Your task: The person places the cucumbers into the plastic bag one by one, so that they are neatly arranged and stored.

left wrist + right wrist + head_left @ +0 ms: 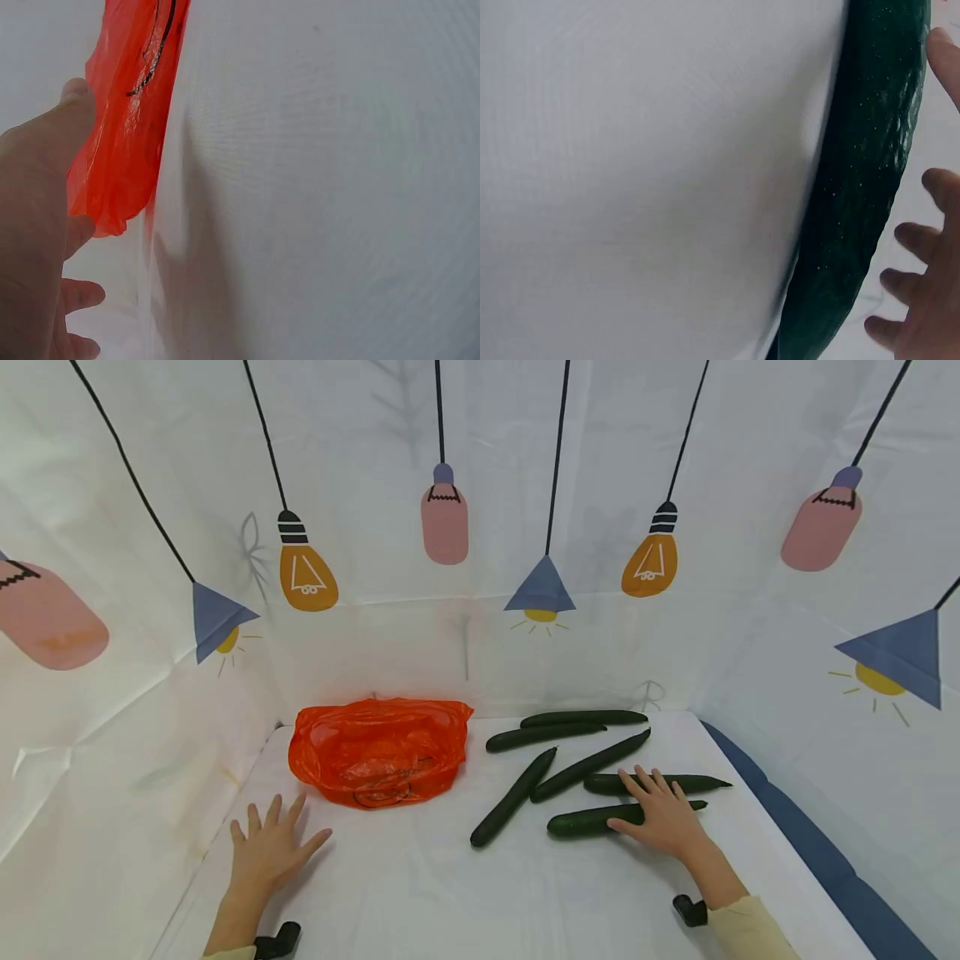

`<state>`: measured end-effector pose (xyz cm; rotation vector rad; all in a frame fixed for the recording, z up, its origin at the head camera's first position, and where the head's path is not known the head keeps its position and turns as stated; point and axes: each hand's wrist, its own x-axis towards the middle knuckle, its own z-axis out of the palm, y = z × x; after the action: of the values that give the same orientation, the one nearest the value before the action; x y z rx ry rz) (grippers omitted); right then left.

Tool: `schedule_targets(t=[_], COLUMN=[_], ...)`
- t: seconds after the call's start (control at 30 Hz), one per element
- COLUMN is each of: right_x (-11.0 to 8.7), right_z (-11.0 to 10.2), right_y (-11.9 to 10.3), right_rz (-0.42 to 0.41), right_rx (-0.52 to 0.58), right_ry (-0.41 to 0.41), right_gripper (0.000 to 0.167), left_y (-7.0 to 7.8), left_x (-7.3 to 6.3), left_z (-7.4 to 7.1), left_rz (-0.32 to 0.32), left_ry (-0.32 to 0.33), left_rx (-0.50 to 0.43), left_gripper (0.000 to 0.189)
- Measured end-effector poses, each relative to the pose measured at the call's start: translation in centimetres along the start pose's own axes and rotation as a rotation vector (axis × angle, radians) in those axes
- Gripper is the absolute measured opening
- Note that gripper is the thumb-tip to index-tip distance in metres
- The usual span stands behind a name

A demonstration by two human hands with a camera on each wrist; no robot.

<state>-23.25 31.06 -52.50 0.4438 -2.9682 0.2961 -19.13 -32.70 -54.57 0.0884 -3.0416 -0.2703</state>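
Observation:
My left hand (pixel 267 852) is spread with straight fingers over the white table, just in front of a crumpled red plastic bag (pixel 378 756). In the left wrist view the red bag (pixel 127 135) shows beyond the thumb, and nothing is held. My right hand (pixel 663 814) spreads its fingers above the nearest cucumber (pixel 588 823), partly covering it and the cucumber (pixel 701 784) behind. The right wrist view shows that near cucumber (pixel 862 172) beside the outstretched fingers; whether they touch it I cannot tell.
Several more cucumbers lie at the table's back right, among them a slanted cucumber (pixel 513 797) closest to the middle. White curtains (pixel 480 652) printed with lamps surround the table (pixel 420 893). A blue padded surface (pixel 810 843) runs along the right edge.

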Motion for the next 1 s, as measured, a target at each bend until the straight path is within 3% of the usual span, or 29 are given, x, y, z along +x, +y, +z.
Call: schedule_targets(t=[0.33, 0.53, 0.83, 1.0], right_x=[0.2, 0.5, 0.6, 0.8], right_z=[0.8, 1.5, 2.1, 2.3], right_y=[-0.7, -0.8, -0.7, -0.4], right_rz=[-0.086, -0.075, -0.075, -0.128], right_rx=[0.172, 0.276, 0.301, 0.296], right_ry=[0.073, 0.030, -0.011, 0.000], right_gripper=[0.094, 0.083, 0.062, 0.052], left_y=[0.5, 0.6, 1.5, 2.0], left_x=[-0.2, 0.1, 0.4, 1.2], left_z=[0.1, 0.0, -0.3, -0.5], left_rz=[0.006, -0.003, 0.046, 0.085], left_ry=[-0.060, -0.060, 0.083, 0.229], left_rx=[-0.041, -0.045, -0.109, -0.138], left_gripper=[0.091, 0.075, 0.052, 0.049])
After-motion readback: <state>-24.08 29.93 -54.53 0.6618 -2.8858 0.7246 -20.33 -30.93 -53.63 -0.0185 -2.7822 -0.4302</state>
